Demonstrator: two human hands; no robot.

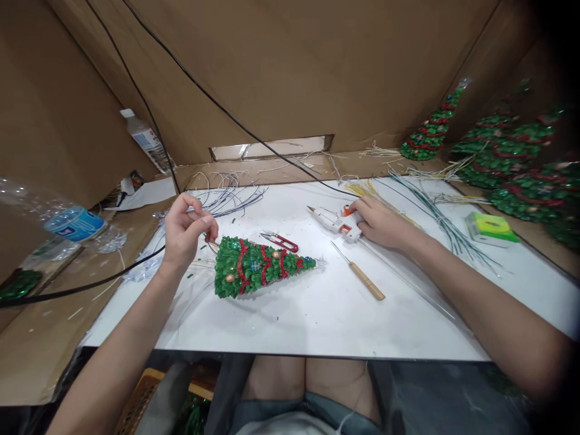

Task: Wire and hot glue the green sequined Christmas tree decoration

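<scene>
A small green Christmas tree (258, 266) with red garlands and gold balls lies on its side on the white tabletop, its star tip pointing right. Just above its base is my left hand (185, 232), fingers curled and thumb pressed to them; whatever they pinch is hidden. Thin wires come out of the tree's base below that hand. My right hand (378, 220) grips a white hot glue gun (333, 222) with an orange trigger, which lies with its nozzle to the left. Red thread snips (281, 241) lie behind the tree, and a wooden-handled awl (365, 281) lies right of its tip.
More decorated trees (512, 163) stand at the right. Bundles of wires (235, 196) lie along the back, with a green-and-yellow box (492, 229) at the right. Plastic bottles (84, 226) are on the left. A black cable (217, 103) hangs across the cardboard wall.
</scene>
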